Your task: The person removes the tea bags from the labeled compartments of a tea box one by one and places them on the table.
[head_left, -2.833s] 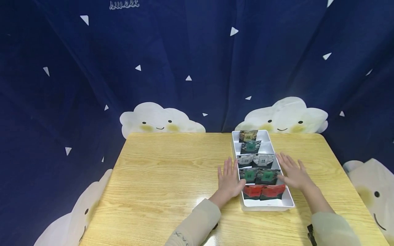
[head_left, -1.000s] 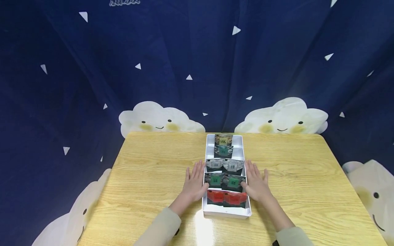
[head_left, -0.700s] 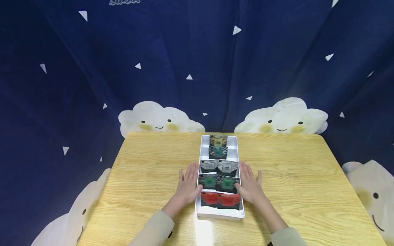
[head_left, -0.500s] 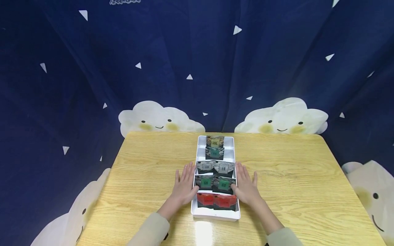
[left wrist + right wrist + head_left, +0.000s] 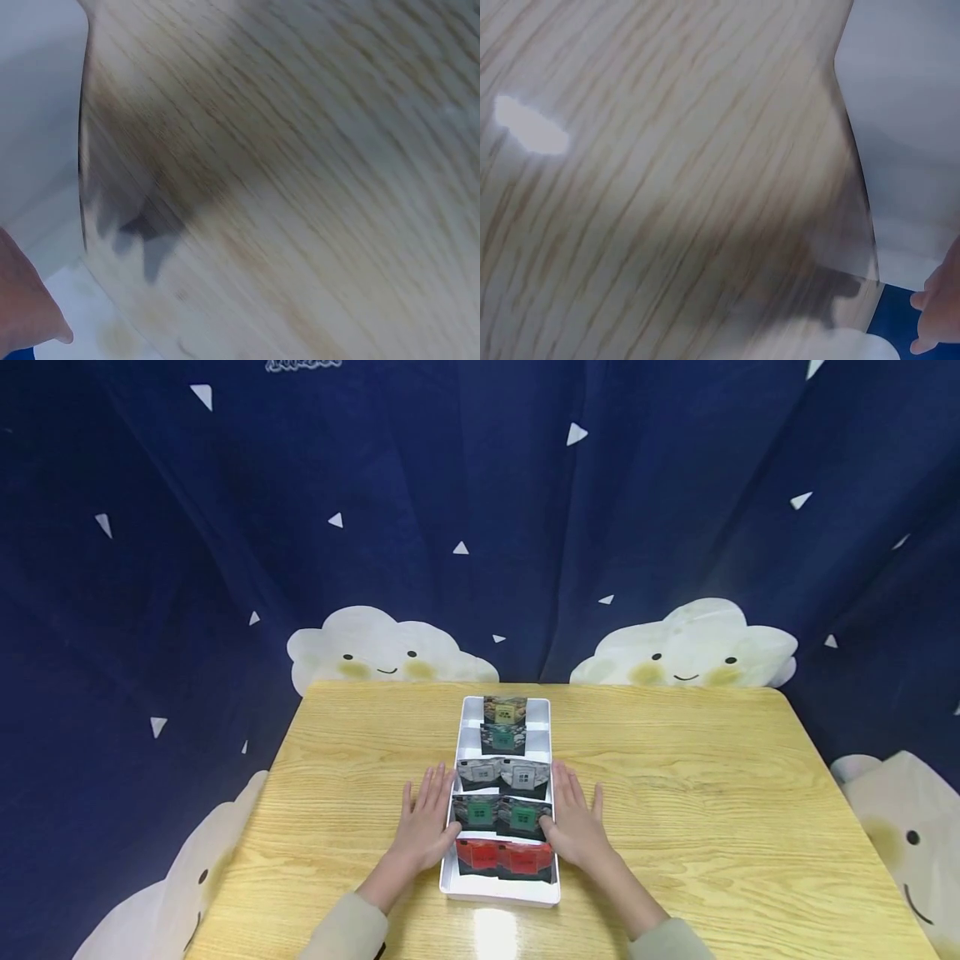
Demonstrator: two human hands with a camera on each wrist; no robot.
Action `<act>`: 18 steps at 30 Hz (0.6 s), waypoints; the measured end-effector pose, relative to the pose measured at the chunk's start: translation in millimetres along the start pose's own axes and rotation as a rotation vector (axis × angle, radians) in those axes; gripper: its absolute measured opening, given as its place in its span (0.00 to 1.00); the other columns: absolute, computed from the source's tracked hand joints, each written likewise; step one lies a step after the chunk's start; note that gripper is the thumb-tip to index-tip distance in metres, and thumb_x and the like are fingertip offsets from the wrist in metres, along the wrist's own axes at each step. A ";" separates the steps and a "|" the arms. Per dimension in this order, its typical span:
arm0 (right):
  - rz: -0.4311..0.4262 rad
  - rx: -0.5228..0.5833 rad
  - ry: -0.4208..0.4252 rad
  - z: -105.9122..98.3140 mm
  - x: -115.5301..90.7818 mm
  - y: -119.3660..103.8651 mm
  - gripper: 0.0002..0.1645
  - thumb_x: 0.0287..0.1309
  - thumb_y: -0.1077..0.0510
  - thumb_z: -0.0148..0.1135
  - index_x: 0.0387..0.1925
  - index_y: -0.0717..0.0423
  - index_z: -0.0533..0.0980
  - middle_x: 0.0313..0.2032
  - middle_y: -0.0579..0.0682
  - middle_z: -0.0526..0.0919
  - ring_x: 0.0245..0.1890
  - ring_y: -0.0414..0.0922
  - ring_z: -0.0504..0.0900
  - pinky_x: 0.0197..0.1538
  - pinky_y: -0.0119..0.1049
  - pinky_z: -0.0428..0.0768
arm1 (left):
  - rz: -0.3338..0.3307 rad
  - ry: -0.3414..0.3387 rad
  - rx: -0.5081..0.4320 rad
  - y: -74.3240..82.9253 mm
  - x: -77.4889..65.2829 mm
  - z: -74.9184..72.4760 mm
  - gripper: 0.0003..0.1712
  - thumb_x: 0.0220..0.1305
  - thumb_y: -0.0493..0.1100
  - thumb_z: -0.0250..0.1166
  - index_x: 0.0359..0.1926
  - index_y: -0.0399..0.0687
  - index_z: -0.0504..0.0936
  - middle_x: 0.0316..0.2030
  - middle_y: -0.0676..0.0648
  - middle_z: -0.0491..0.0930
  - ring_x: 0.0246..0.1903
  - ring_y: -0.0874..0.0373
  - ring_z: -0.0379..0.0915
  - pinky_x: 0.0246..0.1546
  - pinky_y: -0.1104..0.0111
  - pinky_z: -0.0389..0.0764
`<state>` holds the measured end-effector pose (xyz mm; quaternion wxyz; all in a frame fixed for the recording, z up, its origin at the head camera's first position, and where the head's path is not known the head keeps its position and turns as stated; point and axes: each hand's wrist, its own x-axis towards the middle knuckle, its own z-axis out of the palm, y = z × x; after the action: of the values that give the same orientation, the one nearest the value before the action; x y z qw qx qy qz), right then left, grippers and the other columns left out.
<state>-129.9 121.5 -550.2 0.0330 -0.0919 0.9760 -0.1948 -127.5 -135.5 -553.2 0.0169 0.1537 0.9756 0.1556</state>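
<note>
A long white divided tray (image 5: 501, 890) stands on the table in the head view. Its front compartment has two red packets (image 5: 527, 860). Behind them come two green-labelled packets (image 5: 477, 812), two grey-white packets (image 5: 525, 777), a teal-labelled packet (image 5: 502, 740) and a yellow-labelled packet (image 5: 505, 712). My left hand (image 5: 422, 828) lies straight-fingered along the tray's left side, its thumb at the rim. Along the right side my right hand (image 5: 579, 832) mirrors it, thumb over the rim near a green-labelled packet. Both wrist views show the tray's plain side wall (image 5: 37, 135) beside the fingers.
Wooden tabletop (image 5: 690, 785) extends to both sides of the tray. A dark blue curtain (image 5: 480, 485) with white triangles and smiling clouds hangs behind the table's far edge and around its sides.
Both hands and the tray between them have slid left from the table's right half to about its middle, and slightly nearer to me. The packets have travelled along in their compartments.
</note>
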 end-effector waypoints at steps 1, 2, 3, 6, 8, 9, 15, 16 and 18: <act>-0.001 -0.003 0.000 0.7 -0.1 -1.7 0.49 0.54 0.49 0.50 0.70 0.63 0.40 0.70 0.59 0.45 0.69 0.57 0.47 0.64 0.63 0.34 | 0.000 0.003 0.006 -1.3 -1.2 -0.5 0.44 0.57 0.51 0.50 0.71 0.45 0.43 0.71 0.42 0.41 0.69 0.46 0.35 0.65 0.45 0.35; -0.001 -0.001 0.004 1.0 -0.4 -3.6 0.49 0.54 0.49 0.50 0.70 0.63 0.40 0.70 0.60 0.45 0.69 0.57 0.47 0.64 0.63 0.34 | -0.001 0.006 0.014 -2.7 -2.1 -0.6 0.44 0.57 0.51 0.50 0.71 0.44 0.44 0.71 0.42 0.41 0.69 0.45 0.35 0.65 0.45 0.35; -0.002 0.000 0.005 1.3 -0.8 -5.4 0.49 0.54 0.49 0.50 0.70 0.63 0.40 0.70 0.60 0.45 0.69 0.57 0.46 0.64 0.63 0.35 | -0.002 0.007 0.019 -3.9 -3.1 -1.3 0.44 0.57 0.51 0.50 0.71 0.44 0.44 0.71 0.43 0.40 0.69 0.45 0.35 0.65 0.45 0.35; -0.001 -0.002 -0.004 3.6 -1.4 -11.3 0.49 0.55 0.48 0.49 0.70 0.63 0.39 0.70 0.59 0.43 0.69 0.56 0.45 0.64 0.63 0.35 | 0.000 0.013 0.040 -8.1 -6.9 -4.1 0.44 0.56 0.51 0.51 0.71 0.45 0.45 0.71 0.43 0.40 0.69 0.46 0.35 0.65 0.46 0.36; 0.000 0.012 -0.010 4.7 -1.9 -15.6 0.49 0.55 0.48 0.49 0.70 0.63 0.38 0.70 0.59 0.42 0.69 0.56 0.45 0.64 0.63 0.34 | 0.000 0.017 0.051 -11.0 -9.1 -6.0 0.44 0.56 0.51 0.52 0.71 0.45 0.45 0.71 0.43 0.40 0.69 0.46 0.35 0.65 0.46 0.35; 0.002 0.013 -0.016 5.5 -2.0 -17.7 0.49 0.55 0.48 0.49 0.70 0.63 0.38 0.70 0.58 0.42 0.69 0.56 0.44 0.64 0.62 0.34 | -0.001 0.016 0.054 -12.4 -10.4 -7.1 0.44 0.56 0.51 0.52 0.71 0.46 0.45 0.71 0.43 0.40 0.69 0.46 0.35 0.65 0.46 0.35; -0.004 0.008 -0.024 12.1 -1.4 -28.6 0.49 0.55 0.48 0.47 0.70 0.63 0.37 0.70 0.58 0.42 0.69 0.55 0.44 0.65 0.62 0.35 | -0.020 0.034 0.065 -22.4 -17.7 -9.2 0.44 0.56 0.50 0.52 0.71 0.47 0.46 0.71 0.43 0.42 0.69 0.46 0.36 0.65 0.46 0.35; -0.008 0.005 -0.024 13.4 -1.2 -30.2 0.49 0.55 0.48 0.47 0.70 0.63 0.37 0.70 0.59 0.42 0.69 0.56 0.44 0.65 0.62 0.35 | -0.021 0.041 0.068 -24.0 -19.0 -9.6 0.44 0.55 0.50 0.53 0.71 0.47 0.46 0.71 0.43 0.42 0.69 0.46 0.36 0.65 0.46 0.36; -0.016 0.003 -0.020 15.5 -0.7 -33.3 0.49 0.55 0.48 0.47 0.69 0.64 0.37 0.70 0.59 0.42 0.69 0.56 0.44 0.64 0.62 0.36 | -0.022 0.049 0.073 -27.2 -21.2 -10.2 0.44 0.55 0.50 0.53 0.71 0.47 0.47 0.71 0.42 0.43 0.69 0.46 0.37 0.65 0.45 0.36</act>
<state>-122.0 85.6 -551.6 0.0415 -0.1017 0.9745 -0.1955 -116.1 -169.7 -552.3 -0.0109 0.1398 0.9824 0.1235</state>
